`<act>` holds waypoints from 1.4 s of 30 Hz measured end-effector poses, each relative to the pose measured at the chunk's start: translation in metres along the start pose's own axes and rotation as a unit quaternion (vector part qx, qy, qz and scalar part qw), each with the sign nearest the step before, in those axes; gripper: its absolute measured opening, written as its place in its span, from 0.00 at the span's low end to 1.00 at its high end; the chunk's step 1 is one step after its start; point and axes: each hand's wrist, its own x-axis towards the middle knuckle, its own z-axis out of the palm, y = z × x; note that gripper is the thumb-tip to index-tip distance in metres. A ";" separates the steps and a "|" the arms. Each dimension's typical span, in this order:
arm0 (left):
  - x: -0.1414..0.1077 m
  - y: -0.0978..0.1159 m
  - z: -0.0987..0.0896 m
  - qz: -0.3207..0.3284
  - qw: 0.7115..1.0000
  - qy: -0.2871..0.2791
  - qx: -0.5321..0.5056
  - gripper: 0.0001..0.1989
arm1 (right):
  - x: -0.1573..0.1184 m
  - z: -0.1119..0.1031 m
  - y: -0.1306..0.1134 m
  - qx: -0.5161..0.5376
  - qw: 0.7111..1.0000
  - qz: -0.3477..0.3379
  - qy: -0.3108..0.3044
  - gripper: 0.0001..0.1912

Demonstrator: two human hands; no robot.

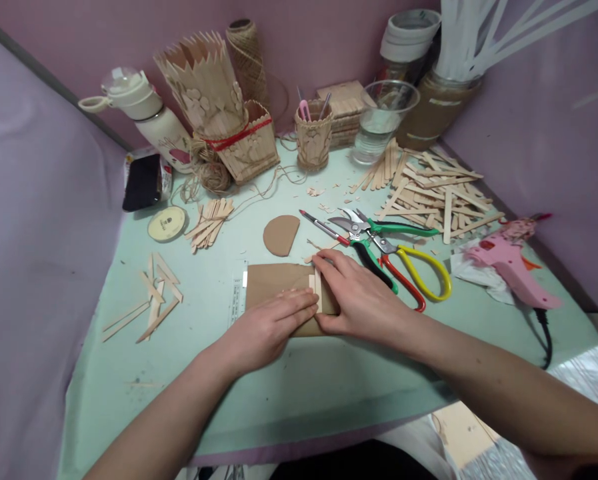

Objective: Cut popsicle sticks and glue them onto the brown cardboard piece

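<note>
under both hands (277,321), cardboard (273,283)

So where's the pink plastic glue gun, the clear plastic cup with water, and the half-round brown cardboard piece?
Pink plastic glue gun (509,261): head view, middle of its body.
Clear plastic cup with water (376,141): head view, lower side.
Half-round brown cardboard piece (281,236): head view, middle.

one head-worn camera looks forward and down over both hands (311,307).
</note>
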 end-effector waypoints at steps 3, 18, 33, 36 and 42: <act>0.000 0.000 0.000 0.003 1.000 0.003 0.005 0.26 | 0.000 0.001 0.001 0.006 1.000 0.000 0.001 0.38; 0.001 0.001 -0.002 0.007 1.000 -0.003 -0.001 0.26 | 0.001 -0.002 0.002 0.016 1.000 0.001 -0.005 0.38; 0.001 0.005 0.002 -0.022 0.999 -0.002 0.038 0.22 | 0.002 -0.001 0.002 0.017 1.000 0.002 -0.014 0.37; 0.002 0.007 0.001 -0.020 0.999 -0.004 0.046 0.21 | 0.002 -0.002 0.002 0.013 1.000 0.004 -0.016 0.37; 0.001 0.008 0.001 -0.021 0.998 -0.002 0.052 0.22 | 0.003 -0.002 0.001 0.019 1.000 0.001 -0.015 0.38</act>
